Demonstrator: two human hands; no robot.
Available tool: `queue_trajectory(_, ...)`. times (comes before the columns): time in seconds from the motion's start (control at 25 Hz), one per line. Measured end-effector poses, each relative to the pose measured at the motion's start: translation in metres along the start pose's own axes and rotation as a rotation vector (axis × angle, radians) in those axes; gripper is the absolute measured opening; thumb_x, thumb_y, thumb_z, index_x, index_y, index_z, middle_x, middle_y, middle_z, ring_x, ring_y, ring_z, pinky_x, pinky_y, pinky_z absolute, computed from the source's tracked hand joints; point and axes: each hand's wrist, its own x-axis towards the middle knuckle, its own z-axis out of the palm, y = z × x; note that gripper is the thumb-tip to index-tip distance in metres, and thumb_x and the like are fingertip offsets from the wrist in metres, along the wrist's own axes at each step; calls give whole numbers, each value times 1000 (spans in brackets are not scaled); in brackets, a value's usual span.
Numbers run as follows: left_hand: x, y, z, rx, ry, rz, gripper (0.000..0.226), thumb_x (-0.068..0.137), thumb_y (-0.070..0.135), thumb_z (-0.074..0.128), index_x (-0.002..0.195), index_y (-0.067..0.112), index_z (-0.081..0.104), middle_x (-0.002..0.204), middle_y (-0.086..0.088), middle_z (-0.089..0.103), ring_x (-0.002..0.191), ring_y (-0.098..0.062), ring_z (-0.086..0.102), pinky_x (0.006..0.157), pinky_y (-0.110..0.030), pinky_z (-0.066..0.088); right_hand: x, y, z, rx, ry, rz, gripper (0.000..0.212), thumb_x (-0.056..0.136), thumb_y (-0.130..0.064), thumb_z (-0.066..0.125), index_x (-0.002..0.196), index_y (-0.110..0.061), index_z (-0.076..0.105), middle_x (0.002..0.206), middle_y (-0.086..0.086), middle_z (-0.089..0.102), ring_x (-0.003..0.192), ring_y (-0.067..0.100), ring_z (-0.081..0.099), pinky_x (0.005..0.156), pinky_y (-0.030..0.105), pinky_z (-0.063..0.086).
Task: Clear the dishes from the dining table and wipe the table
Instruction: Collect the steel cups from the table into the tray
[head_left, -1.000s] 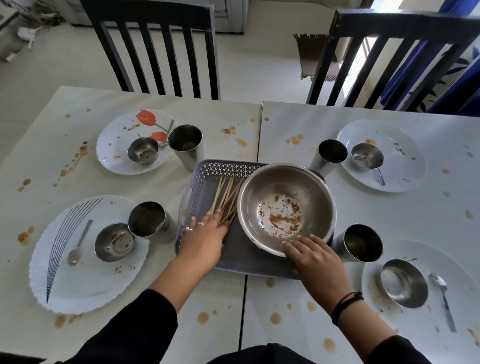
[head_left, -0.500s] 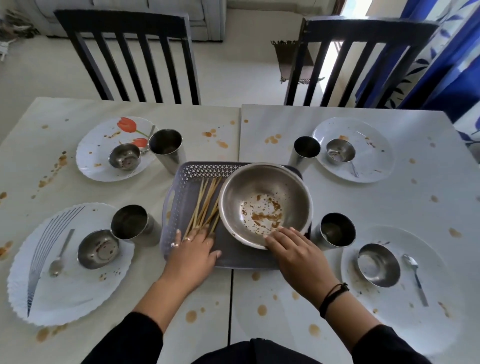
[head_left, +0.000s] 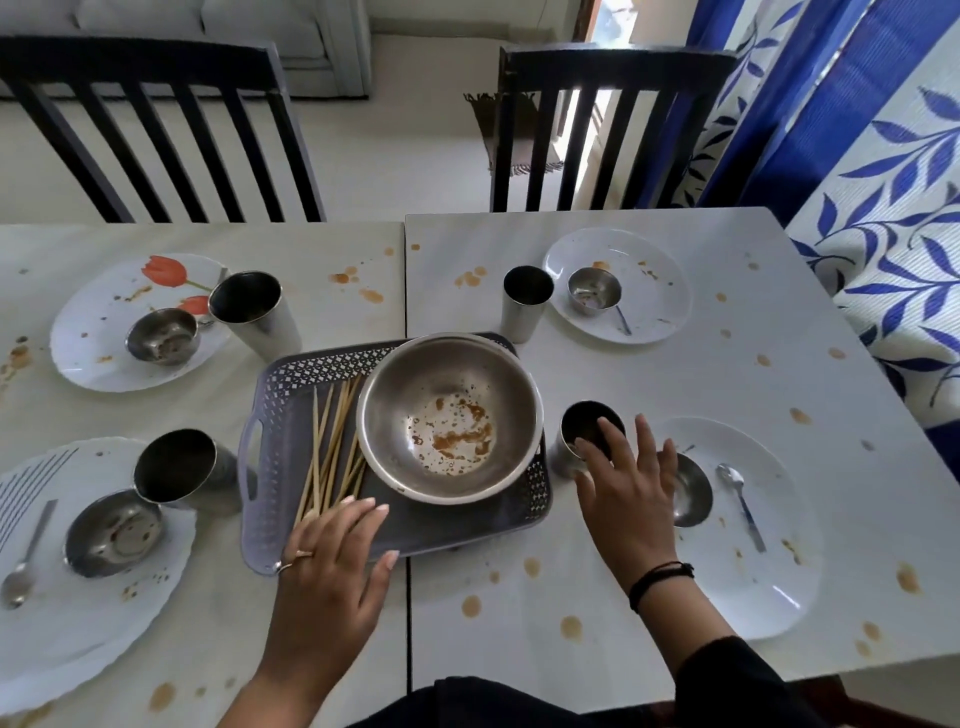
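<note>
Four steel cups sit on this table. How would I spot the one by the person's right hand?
Find the grey perforated plastic tray mid-table. Just off its right side, before the nearer white plate, stands a steel tumbler. Unlike the other three, it has the right hand spread over its rim.

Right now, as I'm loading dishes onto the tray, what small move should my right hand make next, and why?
Probably close the right hand round the steel tumbler just right of the grey tray and lift it. The open fingers reach over its rim without gripping, and the left hand rests on the tray's near edge, seemingly steadying it.
</note>
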Motion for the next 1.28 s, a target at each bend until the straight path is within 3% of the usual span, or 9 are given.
queue_trajectory(0.16,41,37,0,-91,133,194,50,90,41,49,134,18,43,136,-4,51,132,-20,41,111,-48,29,5,1,-7,132,71,-37,22,72,-1,80,90,-12,73,112,13,68,101,39,63,95,58,44)
queue_trajectory(0.32,102,82,6,-252,46,242,73,83,47,60,143,20,31,145,-1,41,139,-17,30,116,-45,18,22,-1,-40,137,240,-135,15,79,-8,76,91,-13,70,116,10,66,110,36,59,100,52,41)
queue_trajectory(0.48,161,107,17,-339,1,164,86,79,39,71,148,26,19,149,0,37,140,-16,28,118,-44,10,60,-15,-62,148,333,-276,8,85,-10,70,91,-15,67,117,8,65,116,35,57,102,50,41)
queue_trajectory(0.56,184,102,23,-339,14,77,85,81,33,70,147,32,16,149,-1,36,139,-17,28,118,-44,13,89,-17,-62,162,326,-302,5,85,-8,70,86,-12,69,115,10,66,113,35,59,100,49,43)
queue_trajectory(0.68,231,85,32,-271,14,-23,81,85,30,65,149,24,17,153,-3,29,140,-20,23,116,-44,18,137,-12,-58,196,286,-269,4,83,-7,72,86,-8,70,114,13,67,114,36,59,99,50,45)
queue_trajectory(0.92,331,76,64,-155,-241,-102,100,76,53,65,151,18,9,159,-3,12,146,-19,10,117,-49,10,169,2,-41,283,262,-190,13,78,-4,76,90,-7,71,113,15,66,110,38,60,88,51,53)
queue_trajectory(1.0,345,77,78,-193,-285,-106,105,70,63,63,150,18,12,158,-2,16,145,-18,14,117,-50,7,170,10,-35,303,242,-165,11,79,-5,75,89,-6,71,114,16,66,112,38,59,86,51,54)
queue_trajectory(1.16,346,70,96,-267,-155,-107,92,68,49,71,144,20,27,143,0,42,131,-20,40,114,-45,17,189,16,-34,349,250,-180,6,82,-9,72,87,-5,70,116,15,65,115,36,57,87,43,54)
queue_trajectory(1.28,341,66,96,-391,-102,-152,104,67,42,74,147,22,11,130,8,53,123,-21,46,110,-46,25,208,8,-27,379,161,-202,8,83,-8,72,88,-3,69,119,17,63,115,38,57,86,49,54)
